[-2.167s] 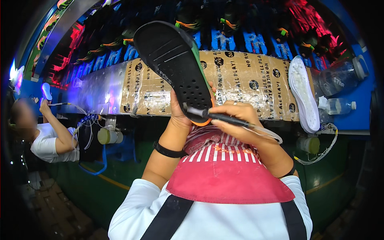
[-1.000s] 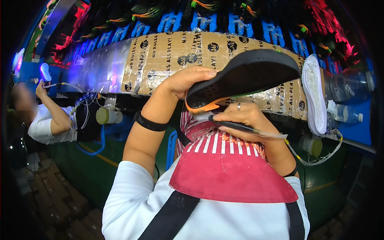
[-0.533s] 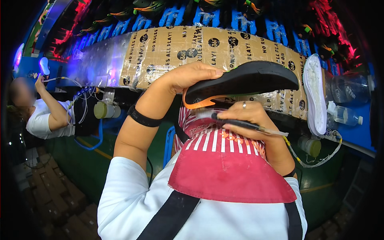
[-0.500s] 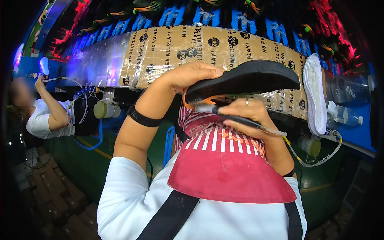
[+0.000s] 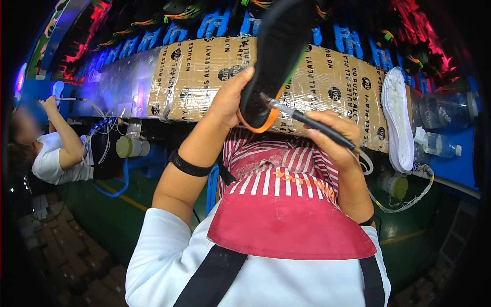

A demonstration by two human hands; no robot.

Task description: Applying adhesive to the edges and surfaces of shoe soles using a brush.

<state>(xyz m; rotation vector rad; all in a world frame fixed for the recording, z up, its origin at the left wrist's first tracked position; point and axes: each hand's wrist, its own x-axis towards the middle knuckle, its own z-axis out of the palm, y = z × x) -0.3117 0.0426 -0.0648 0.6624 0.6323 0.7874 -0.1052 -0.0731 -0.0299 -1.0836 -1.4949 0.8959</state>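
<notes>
My left hand [image 5: 231, 100] is closed around the heel end of a black shoe upper [image 5: 270, 71], its orange edge at the heel and some green along one side. The upper's underside faces me, and its toe points up and away, blurred at the top. In my right hand [image 5: 335, 134] is a black-handled brush [image 5: 322, 129], with a pale tube running from its back end. The bristle tip meets or almost meets the underside near the heel; I cannot tell which. To the right stands a white shoe sole [image 5: 399, 120], its hollow side showing whitish lumps.
A bench covered in printed cardboard [image 5: 204, 66] spans the front. Dark shoes on blue holders [image 5: 348, 41] line its far side. Clear plastic bottles [image 5: 441, 146] stand at the right, above a tube-fed jar [image 5: 394, 185]. At far left another person [image 5: 59, 153] works, holding a pale sole.
My left hand has turned the upper from lying sideways to pointing away, its underside now toward me. My right hand has swung the brush tip up to the heel area.
</notes>
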